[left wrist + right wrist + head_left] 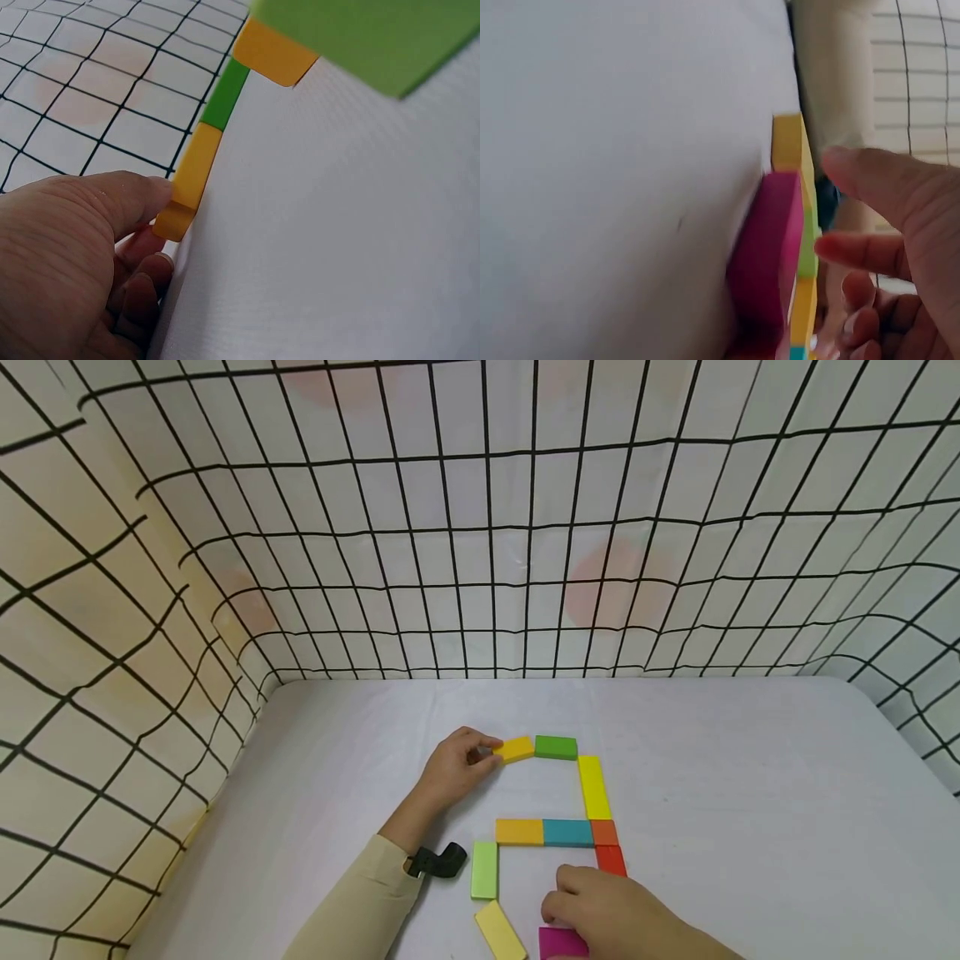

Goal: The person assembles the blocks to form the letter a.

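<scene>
My left hand (pixel 456 768) pinches the near end of an orange-yellow block (pixel 515 749) between thumb and fingers. That block (pixel 196 165) meets a green block (pixel 226 96) end to end in the left wrist view. My right hand (pixel 607 910) hovers over a magenta block (pixel 558 941) near the bottom of the head view. In the right wrist view, thumb and forefinger of that hand (pixel 900 240) are spread apart, beside the magenta block (pixel 765 255), the other fingers loosely bent. A red block (pixel 611 860) is partly hidden behind the right hand.
A yellow block (pixel 594 787) stands at the right. An orange block (pixel 519 832), a teal block (pixel 567 832) and an orange-red block (pixel 604 832) form a middle row. Light green (pixel 484 870) and pale yellow (pixel 500 931) blocks lie lower left. Black wire mesh (pixel 487 527) surrounds the white table (pixel 750 777).
</scene>
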A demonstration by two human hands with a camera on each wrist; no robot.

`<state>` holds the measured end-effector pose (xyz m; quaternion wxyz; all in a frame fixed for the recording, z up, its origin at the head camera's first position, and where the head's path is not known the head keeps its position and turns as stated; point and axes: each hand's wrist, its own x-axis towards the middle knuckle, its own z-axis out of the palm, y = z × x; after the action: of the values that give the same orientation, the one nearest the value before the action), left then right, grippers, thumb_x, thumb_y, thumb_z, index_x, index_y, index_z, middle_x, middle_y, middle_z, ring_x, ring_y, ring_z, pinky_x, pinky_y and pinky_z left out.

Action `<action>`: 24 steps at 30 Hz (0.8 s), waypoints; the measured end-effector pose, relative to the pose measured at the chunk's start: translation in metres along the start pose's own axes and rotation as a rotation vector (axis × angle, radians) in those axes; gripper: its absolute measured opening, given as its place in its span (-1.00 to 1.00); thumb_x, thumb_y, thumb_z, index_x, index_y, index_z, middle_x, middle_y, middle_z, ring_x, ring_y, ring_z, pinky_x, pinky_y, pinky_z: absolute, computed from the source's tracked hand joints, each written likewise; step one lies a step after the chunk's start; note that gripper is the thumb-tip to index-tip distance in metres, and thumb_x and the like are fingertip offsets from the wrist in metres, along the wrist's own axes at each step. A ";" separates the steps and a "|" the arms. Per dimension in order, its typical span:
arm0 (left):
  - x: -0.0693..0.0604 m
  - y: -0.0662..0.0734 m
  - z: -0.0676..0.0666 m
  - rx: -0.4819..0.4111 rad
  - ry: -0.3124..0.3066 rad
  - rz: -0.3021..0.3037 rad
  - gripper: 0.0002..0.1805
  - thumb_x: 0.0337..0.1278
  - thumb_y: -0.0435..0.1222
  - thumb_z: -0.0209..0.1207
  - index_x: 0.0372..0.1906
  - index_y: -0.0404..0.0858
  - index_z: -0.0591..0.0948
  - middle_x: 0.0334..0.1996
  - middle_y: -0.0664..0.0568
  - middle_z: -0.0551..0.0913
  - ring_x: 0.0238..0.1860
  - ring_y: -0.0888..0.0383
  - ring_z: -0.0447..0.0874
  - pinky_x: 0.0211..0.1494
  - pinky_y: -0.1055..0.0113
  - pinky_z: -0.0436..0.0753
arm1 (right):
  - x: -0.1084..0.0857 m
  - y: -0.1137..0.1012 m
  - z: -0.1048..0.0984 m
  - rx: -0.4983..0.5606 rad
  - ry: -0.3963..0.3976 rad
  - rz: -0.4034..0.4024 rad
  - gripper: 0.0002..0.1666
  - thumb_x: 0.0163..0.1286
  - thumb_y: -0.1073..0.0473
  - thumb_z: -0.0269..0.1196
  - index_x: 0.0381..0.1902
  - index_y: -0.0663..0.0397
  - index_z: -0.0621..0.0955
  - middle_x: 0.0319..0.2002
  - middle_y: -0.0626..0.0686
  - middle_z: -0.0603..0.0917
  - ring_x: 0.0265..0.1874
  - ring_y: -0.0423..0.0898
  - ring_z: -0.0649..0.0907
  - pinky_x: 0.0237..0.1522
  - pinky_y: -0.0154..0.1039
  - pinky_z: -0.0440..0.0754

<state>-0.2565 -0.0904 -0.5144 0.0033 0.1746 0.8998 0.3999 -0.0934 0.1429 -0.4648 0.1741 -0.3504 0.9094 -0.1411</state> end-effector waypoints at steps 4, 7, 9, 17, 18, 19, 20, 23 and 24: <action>0.000 0.000 0.000 0.003 0.003 -0.001 -0.76 0.30 -0.22 0.34 0.03 -0.08 0.76 -0.05 0.07 0.68 -0.24 0.24 0.54 -0.14 0.40 0.55 | 0.017 -0.013 0.003 -0.053 -0.030 0.028 -0.42 0.22 -0.52 0.28 -0.16 -0.23 0.68 -0.39 -0.25 0.44 -0.39 -0.37 0.35 -0.35 -0.46 0.47; 0.000 0.000 -0.001 0.000 0.006 -0.001 -0.76 0.29 -0.22 0.34 0.02 -0.08 0.77 -0.06 0.06 0.68 -0.25 0.24 0.54 -0.15 0.40 0.55 | 0.027 -0.020 0.007 -0.100 -0.056 0.072 -0.40 0.15 -0.54 0.32 -0.19 -0.23 0.69 -0.41 -0.22 0.44 -0.40 -0.31 0.36 -0.35 -0.41 0.48; 0.000 0.000 -0.001 -0.002 0.003 -0.002 -0.76 0.29 -0.22 0.34 0.03 -0.08 0.77 -0.06 0.06 0.68 -0.25 0.24 0.54 -0.15 0.40 0.55 | 0.031 -0.024 0.010 -0.120 -0.055 0.089 -0.38 0.10 -0.55 0.35 -0.22 -0.22 0.69 -0.43 -0.21 0.43 -0.41 -0.29 0.35 -0.34 -0.40 0.48; 0.000 0.000 -0.001 0.007 -0.003 0.000 -0.75 0.30 -0.22 0.34 0.04 -0.08 0.76 -0.06 0.07 0.68 -0.24 0.25 0.54 -0.14 0.41 0.55 | 0.035 -0.029 0.013 -0.098 -0.031 0.096 -0.47 0.08 -0.50 0.40 -0.32 -0.26 0.66 -0.43 -0.21 0.42 -0.42 -0.28 0.35 -0.35 -0.40 0.46; 0.000 0.000 -0.001 0.005 -0.004 -0.001 -0.75 0.30 -0.22 0.34 0.04 -0.08 0.76 -0.06 0.06 0.68 -0.25 0.25 0.54 -0.14 0.41 0.55 | 0.035 -0.028 0.013 -0.094 -0.036 0.100 -0.47 0.07 -0.50 0.41 -0.32 -0.26 0.66 -0.43 -0.21 0.43 -0.41 -0.28 0.35 -0.34 -0.39 0.48; -0.001 0.000 -0.001 0.005 -0.005 -0.002 -0.75 0.30 -0.22 0.34 0.04 -0.08 0.76 -0.06 0.06 0.68 -0.25 0.24 0.54 -0.15 0.41 0.55 | 0.034 -0.028 0.012 -0.086 -0.046 0.109 -0.47 0.06 -0.51 0.41 -0.31 -0.27 0.66 -0.42 -0.21 0.44 -0.40 -0.28 0.36 -0.32 -0.39 0.50; 0.000 0.000 -0.001 0.001 -0.006 -0.001 -0.75 0.29 -0.22 0.34 0.04 -0.09 0.76 -0.06 0.06 0.68 -0.25 0.24 0.54 -0.15 0.40 0.55 | 0.034 -0.027 0.011 -0.078 -0.058 0.123 -0.46 0.04 -0.51 0.42 -0.30 -0.29 0.66 -0.41 -0.21 0.44 -0.39 -0.28 0.36 -0.31 -0.38 0.51; 0.000 0.001 0.000 -0.003 -0.008 0.000 -0.75 0.30 -0.22 0.34 0.04 -0.09 0.76 -0.06 0.05 0.68 -0.24 0.23 0.54 -0.14 0.40 0.55 | 0.030 -0.024 0.008 -0.039 -0.067 0.159 -0.47 0.03 -0.49 0.44 -0.28 -0.30 0.66 -0.39 -0.21 0.45 -0.36 -0.28 0.38 -0.29 -0.37 0.54; 0.000 0.001 0.000 -0.003 -0.008 0.000 -0.75 0.30 -0.22 0.34 0.04 -0.09 0.76 -0.06 0.05 0.68 -0.24 0.23 0.54 -0.14 0.40 0.55 | 0.029 -0.022 0.007 -0.024 -0.063 0.169 -0.47 0.03 -0.49 0.43 -0.28 -0.30 0.66 -0.39 -0.21 0.45 -0.35 -0.28 0.38 -0.29 -0.37 0.54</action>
<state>-0.2563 -0.0900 -0.5138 0.0071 0.1762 0.8991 0.4006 -0.0973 0.1065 -0.4691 0.2095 -0.2789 0.9314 -0.1042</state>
